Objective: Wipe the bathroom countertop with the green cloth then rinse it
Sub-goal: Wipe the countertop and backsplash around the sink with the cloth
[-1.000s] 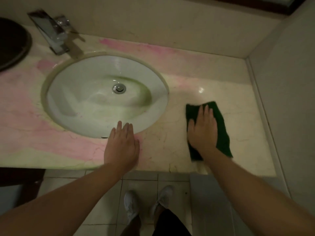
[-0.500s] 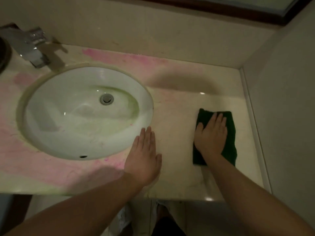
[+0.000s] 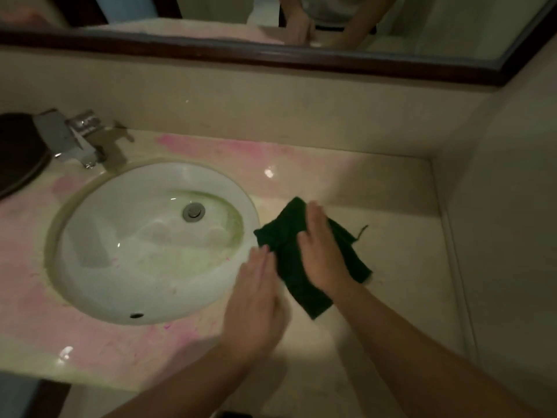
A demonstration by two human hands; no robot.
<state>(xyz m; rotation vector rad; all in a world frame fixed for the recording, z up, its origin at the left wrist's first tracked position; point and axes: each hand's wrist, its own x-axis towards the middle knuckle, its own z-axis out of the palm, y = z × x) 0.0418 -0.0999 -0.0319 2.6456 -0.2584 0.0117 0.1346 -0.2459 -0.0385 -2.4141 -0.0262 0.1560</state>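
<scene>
A dark green cloth (image 3: 289,260) lies spread on the pale marble countertop (image 3: 391,267), just right of the white oval basin (image 3: 126,251). My right hand (image 3: 324,251) lies flat on top of the cloth, fingers together and pointing away from me, pressing it down. My left hand (image 3: 256,303) rests flat on the counter between the basin rim and the cloth, its fingertips touching the cloth's left edge. Pink stains (image 3: 229,152) cover the counter behind and left of the basin.
A chrome tap (image 3: 75,137) stands at the basin's back left, beside a dark round object (image 3: 18,152) at the left edge. A dark-framed mirror (image 3: 271,55) runs above the backsplash. A side wall (image 3: 506,236) closes the counter on the right.
My right hand has slid the cloth leftwards to the basin rim and turned it askew. My left hand has stayed by the basin's front right. The view has tilted up, showing the mirror.
</scene>
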